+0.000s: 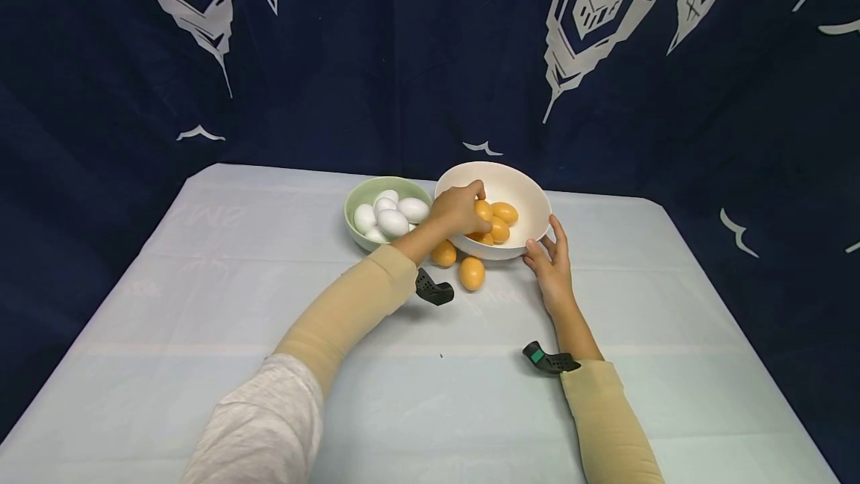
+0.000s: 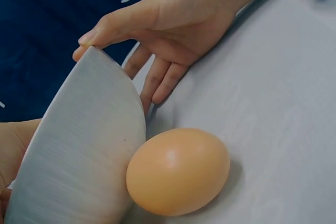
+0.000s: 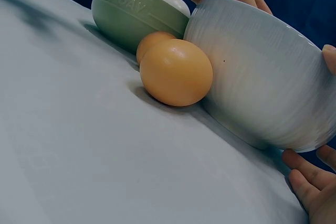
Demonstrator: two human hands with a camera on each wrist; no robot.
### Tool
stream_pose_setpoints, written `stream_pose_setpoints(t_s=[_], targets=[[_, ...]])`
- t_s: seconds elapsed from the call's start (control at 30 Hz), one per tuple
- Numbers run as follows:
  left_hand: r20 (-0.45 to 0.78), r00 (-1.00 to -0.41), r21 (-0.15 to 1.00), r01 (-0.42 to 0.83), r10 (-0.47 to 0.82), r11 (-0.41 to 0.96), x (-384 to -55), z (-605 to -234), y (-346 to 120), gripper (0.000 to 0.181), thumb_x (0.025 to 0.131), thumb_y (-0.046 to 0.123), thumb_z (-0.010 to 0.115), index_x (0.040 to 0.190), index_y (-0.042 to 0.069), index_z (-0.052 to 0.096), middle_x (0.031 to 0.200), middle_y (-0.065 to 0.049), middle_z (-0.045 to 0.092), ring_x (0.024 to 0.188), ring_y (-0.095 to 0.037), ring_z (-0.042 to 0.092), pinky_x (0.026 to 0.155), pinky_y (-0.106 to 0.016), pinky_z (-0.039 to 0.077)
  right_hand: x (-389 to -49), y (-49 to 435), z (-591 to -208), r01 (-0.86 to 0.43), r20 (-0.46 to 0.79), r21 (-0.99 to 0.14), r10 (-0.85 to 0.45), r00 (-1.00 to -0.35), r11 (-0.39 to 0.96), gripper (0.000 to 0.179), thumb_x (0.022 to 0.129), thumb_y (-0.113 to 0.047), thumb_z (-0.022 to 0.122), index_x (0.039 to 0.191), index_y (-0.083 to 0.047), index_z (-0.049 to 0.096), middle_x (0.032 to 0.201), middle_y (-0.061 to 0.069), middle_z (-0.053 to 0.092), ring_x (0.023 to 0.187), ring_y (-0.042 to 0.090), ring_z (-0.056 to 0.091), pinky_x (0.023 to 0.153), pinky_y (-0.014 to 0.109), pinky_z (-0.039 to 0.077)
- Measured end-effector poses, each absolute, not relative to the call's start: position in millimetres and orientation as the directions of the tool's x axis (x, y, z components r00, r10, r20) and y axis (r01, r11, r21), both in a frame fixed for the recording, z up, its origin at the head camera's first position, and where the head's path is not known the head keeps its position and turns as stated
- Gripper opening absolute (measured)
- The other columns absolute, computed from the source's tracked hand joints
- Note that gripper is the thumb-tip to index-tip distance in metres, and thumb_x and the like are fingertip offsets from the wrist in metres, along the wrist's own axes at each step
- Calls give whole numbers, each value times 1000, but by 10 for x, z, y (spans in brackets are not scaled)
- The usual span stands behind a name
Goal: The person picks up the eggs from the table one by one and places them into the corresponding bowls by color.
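A white bowl (image 1: pixel 531 200) at the far side of the table holds several brown eggs (image 1: pixel 505 213). My left hand (image 1: pixel 457 209) reaches over its left rim, with fingers and thumb around a brown egg (image 1: pixel 482 210) inside. On the bowl's right, my right hand (image 1: pixel 552 275) grips it, thumb at the rim and other fingers against the lower side. In the left wrist view, the bowl's wall hides the left hand's fingertips. Two more brown eggs lie on the table before the bowls, one nearer egg (image 3: pixel 176 73) and one partly hidden egg (image 3: pixel 151 44).
Left of the white bowl stands a green bowl (image 3: pixel 123 17) with several white eggs (image 1: pixel 393 222). A pale cloth covers the table (image 1: pixel 430 409). Behind its far edge hangs a dark blue curtain (image 1: pixel 322 81) with white prints. Black wrist devices (image 1: pixel 434 288) sit on both forearms.
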State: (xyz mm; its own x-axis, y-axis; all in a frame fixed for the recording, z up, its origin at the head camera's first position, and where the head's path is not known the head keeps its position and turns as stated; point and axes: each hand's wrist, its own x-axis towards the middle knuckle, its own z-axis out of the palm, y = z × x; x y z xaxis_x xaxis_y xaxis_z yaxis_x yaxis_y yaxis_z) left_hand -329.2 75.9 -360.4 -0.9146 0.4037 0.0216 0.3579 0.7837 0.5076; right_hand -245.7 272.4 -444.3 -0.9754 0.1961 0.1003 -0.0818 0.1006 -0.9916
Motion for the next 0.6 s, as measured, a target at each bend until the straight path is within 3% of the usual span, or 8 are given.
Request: stream_pose_setpoints(t_s=[0.27,0.6], targets=[[0,-926,457,336,377,824,-3286,-3618,830,52,78,40,78,118,19,52,98,-1,65,84,-17,58,73,-32,46,-2449,2726,-4438,-86,104,-991,193,-976,98,71,101,-21,55,157,-34,13,155,19,23,132,34,42,104,42,40],[-44,-932,392,316,361,864,-3326,-3665,887,56,80,49,75,122,20,53,102,2,65,89,-17,58,81,-35,45,-2449,2722,-4438,-92,108,-991,189,-976,93,71,101,-21,55,157,-34,13,155,18,24,133,34,41,104,42,40]])
